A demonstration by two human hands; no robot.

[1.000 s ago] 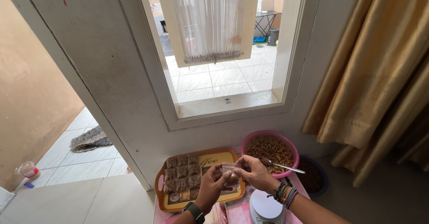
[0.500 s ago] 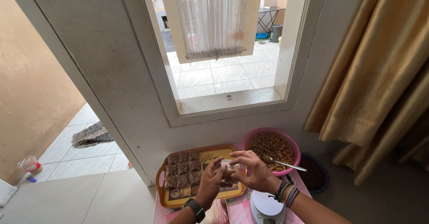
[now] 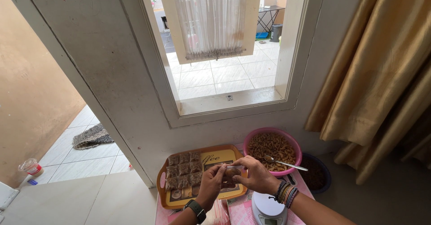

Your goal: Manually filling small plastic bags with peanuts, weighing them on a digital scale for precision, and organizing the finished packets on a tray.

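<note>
Daylight is being let in by a big white-framed window [image 3: 224, 50] at twelve o'clock, with gold curtains [image 3: 381, 72] hanging at two o'clock.

Below it, an orange rectangular plastic tray [image 3: 167, 193] is being used as the bed for rows of small filled clear packets [image 3: 184, 169], lying at ten o'clock from the hands. At one o'clock from the hands, a round pink plastic bowl of brown pasta-like snack [image 3: 271, 146] is sitting, with a metal spoon [image 3: 285, 163] resting across its rim. A white round kitchen scale [image 3: 268, 209] is lying at six o'clock, cut off by the frame edge.

A small clear plastic packet of brown snack [image 3: 231, 172] is being pinched between both hands, over the tray's right end, its long axis running left to right. It is being gripped by the closed fingers of the left hand [image 3: 211, 184] and the right hand [image 3: 257, 175], each equally near. Most of the packet is being hidden by the fingers, so its open end cannot be made out.
</note>
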